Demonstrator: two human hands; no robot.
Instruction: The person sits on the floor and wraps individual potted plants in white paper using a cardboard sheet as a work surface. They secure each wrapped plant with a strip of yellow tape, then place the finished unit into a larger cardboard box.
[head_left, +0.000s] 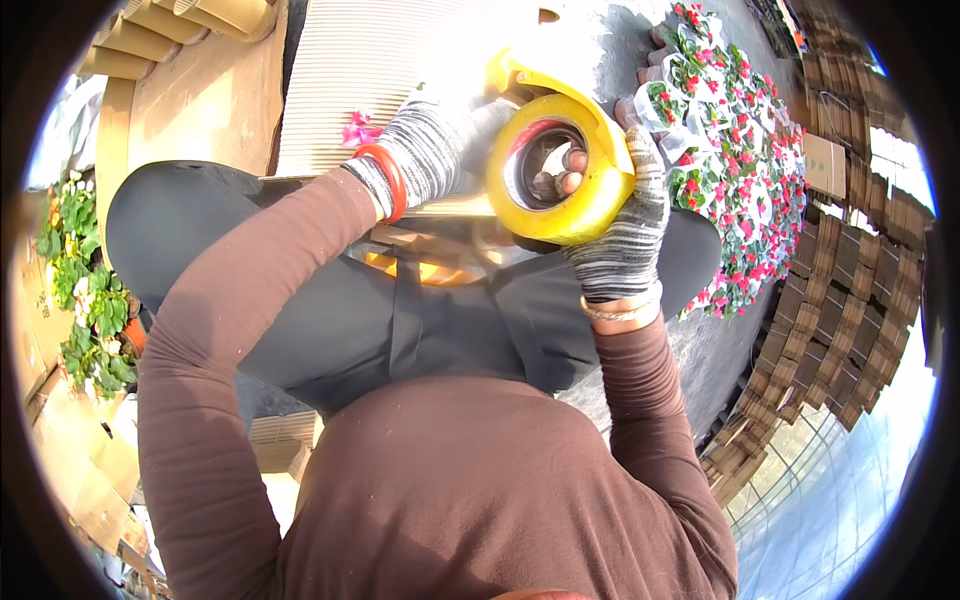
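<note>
My right hand (626, 236), in a black-and-white striped knit glove, grips a yellow tape dispenser (562, 81) loaded with a wide roll of yellowish packing tape (555, 223). Bare fingertips show through the roll's core. Just left of the roll is my left hand (427, 146), gloved the same way and wearing a red bracelet at the wrist. Its fingers blur into glare, so what they hold or touch is unclear. Below both hands lies a corrugated cardboard sheet (341, 75), washed out by sunlight towards the top. A pink flower (360, 129) shows beside my left wrist.
Many wrapped potted plants with red flowers (739, 180) stand on the right, before stacked cardboard (825, 300). Cardboard tubes (169, 30) rest on a cardboard box (202, 112) at upper left. More flowering plants (86, 285) are at far left. My crossed legs (322, 322) frame the work.
</note>
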